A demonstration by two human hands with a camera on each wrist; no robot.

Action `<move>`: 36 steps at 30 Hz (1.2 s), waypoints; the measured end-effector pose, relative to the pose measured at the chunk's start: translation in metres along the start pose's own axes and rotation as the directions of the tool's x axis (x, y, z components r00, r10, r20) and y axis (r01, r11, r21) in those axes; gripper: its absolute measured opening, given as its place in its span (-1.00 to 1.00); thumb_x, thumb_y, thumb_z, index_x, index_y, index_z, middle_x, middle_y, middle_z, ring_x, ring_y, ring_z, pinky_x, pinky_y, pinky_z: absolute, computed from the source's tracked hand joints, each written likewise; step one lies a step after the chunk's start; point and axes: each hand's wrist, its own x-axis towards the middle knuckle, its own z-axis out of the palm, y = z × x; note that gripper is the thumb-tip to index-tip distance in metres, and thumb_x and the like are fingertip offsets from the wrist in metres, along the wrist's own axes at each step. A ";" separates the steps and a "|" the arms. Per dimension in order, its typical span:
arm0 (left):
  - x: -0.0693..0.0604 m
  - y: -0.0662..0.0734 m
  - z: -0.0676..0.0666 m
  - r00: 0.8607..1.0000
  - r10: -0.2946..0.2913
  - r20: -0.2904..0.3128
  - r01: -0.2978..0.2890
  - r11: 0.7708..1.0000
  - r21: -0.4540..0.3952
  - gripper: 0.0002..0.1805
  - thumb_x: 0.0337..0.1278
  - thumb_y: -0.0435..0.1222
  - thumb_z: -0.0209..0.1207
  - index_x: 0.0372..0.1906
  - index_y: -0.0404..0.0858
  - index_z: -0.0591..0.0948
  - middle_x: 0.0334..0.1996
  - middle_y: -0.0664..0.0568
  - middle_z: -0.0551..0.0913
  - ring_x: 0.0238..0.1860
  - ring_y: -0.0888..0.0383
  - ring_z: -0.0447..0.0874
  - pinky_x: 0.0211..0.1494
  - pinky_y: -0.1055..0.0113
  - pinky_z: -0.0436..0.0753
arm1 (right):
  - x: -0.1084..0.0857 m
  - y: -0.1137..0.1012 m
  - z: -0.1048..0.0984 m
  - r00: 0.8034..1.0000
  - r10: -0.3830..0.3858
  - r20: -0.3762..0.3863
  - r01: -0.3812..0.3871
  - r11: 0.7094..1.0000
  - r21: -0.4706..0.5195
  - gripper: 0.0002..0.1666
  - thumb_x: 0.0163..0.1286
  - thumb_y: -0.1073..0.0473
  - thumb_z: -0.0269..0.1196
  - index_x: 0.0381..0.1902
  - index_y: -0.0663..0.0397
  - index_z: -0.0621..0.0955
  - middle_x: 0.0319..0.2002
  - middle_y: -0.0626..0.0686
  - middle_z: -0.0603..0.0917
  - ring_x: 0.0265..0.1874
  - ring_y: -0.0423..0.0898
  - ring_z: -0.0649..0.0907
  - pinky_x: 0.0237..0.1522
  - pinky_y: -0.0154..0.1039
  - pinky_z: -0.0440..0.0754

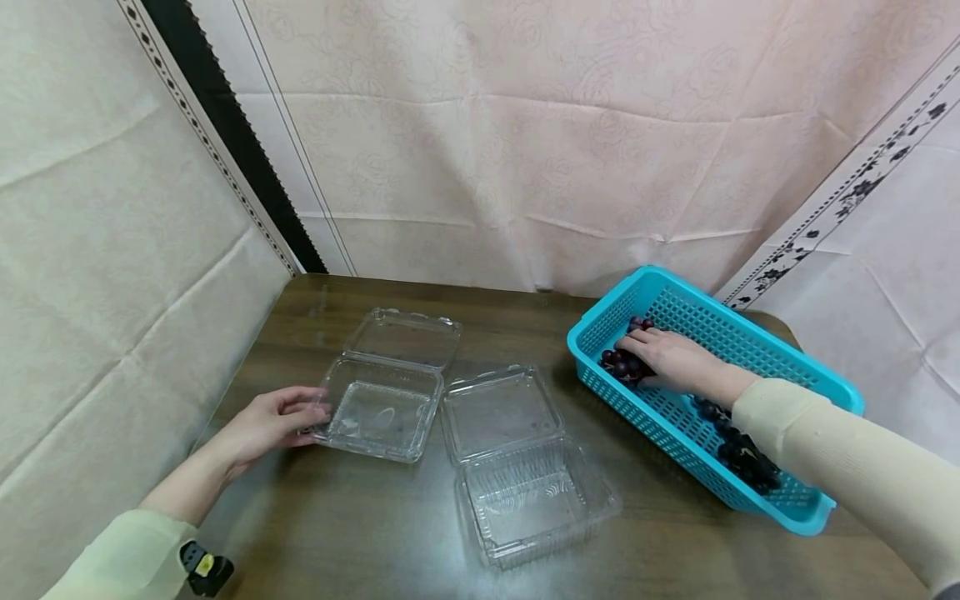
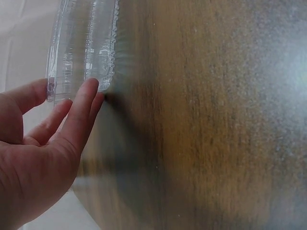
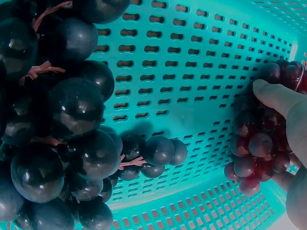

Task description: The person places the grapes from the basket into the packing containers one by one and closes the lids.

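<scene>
My left hand (image 1: 273,422) is at the left side of an open clear plastic clamshell box (image 1: 384,417). In the left wrist view its thumb lies on the rim and its fingers against the side wall, holding the box between them. On the right, my right hand (image 1: 675,360) reaches into a turquoise basket (image 1: 637,417) and grips a bunch of dark red grapes (image 3: 260,144) near the far left end. Parts of the bunch are hidden under the hand. Black grapes (image 3: 76,108) lie at the near end of the basket, partly behind the right forearm.
Another open clear clamshell box (image 1: 525,496) stands between the first box and the basket. Everything rests on a brown wooden table (image 1: 337,525). Pale patterned cloth (image 1: 525,167) hangs behind and at both sides.
</scene>
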 end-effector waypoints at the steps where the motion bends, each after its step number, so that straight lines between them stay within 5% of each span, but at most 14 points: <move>1: 0.000 0.000 0.000 1.000 0.001 0.001 -0.001 1.000 0.001 -0.35 0.61 -0.30 0.18 0.55 -0.57 0.27 0.43 -0.50 0.45 0.24 0.08 0.68 0.14 0.19 0.82 | 0.000 0.000 0.001 1.000 0.001 0.001 -0.001 1.000 -0.006 -0.17 0.10 0.19 0.70 0.28 0.20 0.58 0.12 0.24 0.69 0.08 0.25 0.70 0.11 0.24 0.74; 19: 0.000 0.001 -0.001 1.000 -0.002 0.003 0.002 1.000 -0.009 -0.31 0.59 -0.26 0.23 0.55 -0.56 0.27 0.44 -0.50 0.43 0.16 0.23 0.69 0.15 0.20 0.81 | 0.002 -0.003 0.000 0.993 0.054 0.101 -0.051 0.998 -0.040 -0.06 0.11 0.12 0.70 0.40 0.22 0.55 0.23 0.29 0.66 0.21 0.30 0.65 0.22 0.30 0.68; 36: -0.001 0.000 -0.001 1.000 0.005 0.007 -0.005 1.000 -0.009 -0.31 0.60 -0.26 0.22 0.55 -0.58 0.26 0.44 -0.50 0.44 0.14 0.24 0.69 0.14 0.21 0.82 | 0.009 -0.004 -0.007 0.991 0.066 0.117 -0.066 0.998 -0.006 -0.21 0.13 0.19 0.68 0.28 0.17 0.59 0.14 0.27 0.64 0.15 0.32 0.66 0.13 0.28 0.72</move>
